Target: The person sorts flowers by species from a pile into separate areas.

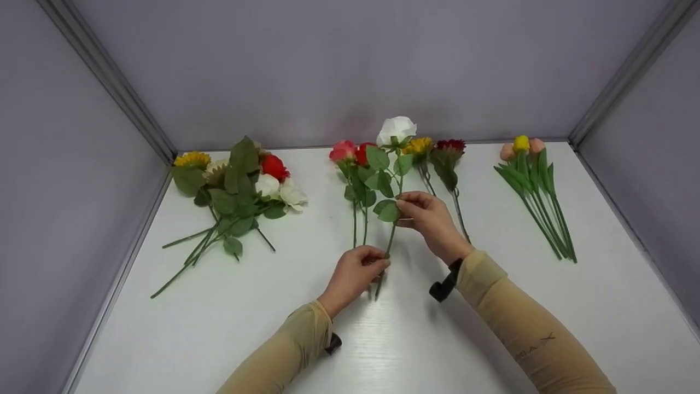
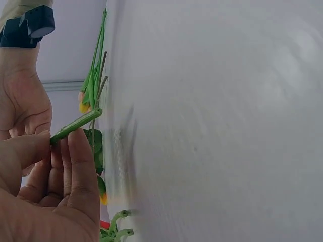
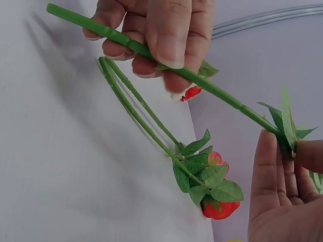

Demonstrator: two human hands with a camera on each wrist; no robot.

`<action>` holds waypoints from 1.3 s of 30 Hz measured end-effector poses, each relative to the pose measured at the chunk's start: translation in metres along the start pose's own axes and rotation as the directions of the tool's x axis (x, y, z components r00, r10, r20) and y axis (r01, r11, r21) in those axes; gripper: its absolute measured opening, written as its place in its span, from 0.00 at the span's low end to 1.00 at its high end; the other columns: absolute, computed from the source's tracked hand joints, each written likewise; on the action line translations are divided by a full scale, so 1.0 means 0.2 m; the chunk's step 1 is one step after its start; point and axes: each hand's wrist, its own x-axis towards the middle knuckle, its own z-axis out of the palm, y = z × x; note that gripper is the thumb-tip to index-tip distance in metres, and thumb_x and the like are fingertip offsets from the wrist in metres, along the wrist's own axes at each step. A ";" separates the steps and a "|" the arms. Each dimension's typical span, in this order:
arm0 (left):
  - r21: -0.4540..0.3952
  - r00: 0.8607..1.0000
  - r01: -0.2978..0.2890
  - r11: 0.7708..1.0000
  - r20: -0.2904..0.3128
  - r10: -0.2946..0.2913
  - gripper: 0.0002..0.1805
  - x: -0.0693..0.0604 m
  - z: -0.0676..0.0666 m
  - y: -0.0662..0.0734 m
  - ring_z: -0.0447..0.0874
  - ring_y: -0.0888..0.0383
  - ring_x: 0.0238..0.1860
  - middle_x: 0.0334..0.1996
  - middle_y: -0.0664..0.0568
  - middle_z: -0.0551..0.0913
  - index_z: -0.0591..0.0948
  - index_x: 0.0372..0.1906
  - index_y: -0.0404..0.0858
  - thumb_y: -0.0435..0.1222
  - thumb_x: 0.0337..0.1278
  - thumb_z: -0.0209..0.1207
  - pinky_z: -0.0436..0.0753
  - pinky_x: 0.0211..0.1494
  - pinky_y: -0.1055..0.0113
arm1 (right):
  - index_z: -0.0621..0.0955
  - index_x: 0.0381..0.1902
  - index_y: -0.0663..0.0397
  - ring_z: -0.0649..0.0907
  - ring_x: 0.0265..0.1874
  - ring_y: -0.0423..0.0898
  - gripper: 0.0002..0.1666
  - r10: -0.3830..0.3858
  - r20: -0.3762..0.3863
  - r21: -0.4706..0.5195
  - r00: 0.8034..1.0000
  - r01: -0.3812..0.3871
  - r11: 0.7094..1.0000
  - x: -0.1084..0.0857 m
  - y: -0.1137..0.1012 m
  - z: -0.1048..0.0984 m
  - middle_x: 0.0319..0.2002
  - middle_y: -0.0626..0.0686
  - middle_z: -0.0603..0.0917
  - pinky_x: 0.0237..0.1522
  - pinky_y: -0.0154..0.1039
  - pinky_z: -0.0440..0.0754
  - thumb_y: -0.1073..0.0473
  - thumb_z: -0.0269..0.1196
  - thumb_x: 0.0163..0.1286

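Note:
A white rose with a green leafy stem is held above the table by both hands. My left hand pinches the lower stem between thumb and fingers, close to the cut end. Higher up, my right hand pinches the same stem beside its leaves. In the right wrist view the right hand shows thumb and fingertips meeting on the stem. Just behind the held rose lie a pink rose and a red rose, their stems pointing toward me.
A mixed pile of flowers lies on the left of the white table. A yellow flower and a dark red flower lie behind my right hand. Several tulips lie at the right. Grey walls enclose the table.

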 end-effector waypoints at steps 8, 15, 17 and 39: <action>0.057 1.000 -0.015 0.998 -0.020 0.017 0.12 0.01 -0.05 0.00 0.85 0.55 0.37 0.37 0.51 0.85 0.86 0.50 0.33 0.37 0.69 0.64 0.87 0.40 0.61 | 0.77 0.61 0.67 0.87 0.46 0.55 0.23 -0.015 -0.002 -0.010 1.000 0.015 1.000 0.01 0.01 0.03 0.50 0.61 0.83 0.50 0.47 0.86 0.58 0.65 0.75; 0.120 0.993 0.008 0.993 -0.114 0.006 0.11 0.06 -0.21 0.00 0.86 0.53 0.38 0.40 0.49 0.85 0.85 0.50 0.35 0.37 0.70 0.63 0.87 0.41 0.62 | 0.79 0.64 0.53 0.83 0.56 0.52 0.21 -0.142 0.045 -0.412 0.989 0.148 0.899 0.00 0.03 0.05 0.56 0.56 0.83 0.59 0.46 0.81 0.51 0.60 0.79; 0.139 0.986 0.025 0.990 -0.165 -0.002 0.11 0.09 -0.26 -0.02 0.85 0.53 0.37 0.40 0.48 0.85 0.85 0.50 0.33 0.36 0.70 0.63 0.87 0.40 0.62 | 0.77 0.67 0.50 0.80 0.60 0.49 0.24 -0.176 0.085 -0.569 0.981 0.193 0.799 0.00 0.03 0.06 0.61 0.53 0.82 0.63 0.48 0.77 0.48 0.60 0.79; 0.322 0.981 0.143 0.936 -0.172 -0.091 0.20 0.26 -0.30 -0.05 0.84 0.59 0.30 0.35 0.49 0.82 0.80 0.61 0.31 0.31 0.67 0.63 0.85 0.36 0.65 | 0.72 0.74 0.51 0.68 0.73 0.54 0.32 -0.160 0.230 -0.813 0.960 0.280 0.511 -0.02 0.09 0.08 0.71 0.56 0.73 0.72 0.54 0.65 0.45 0.58 0.79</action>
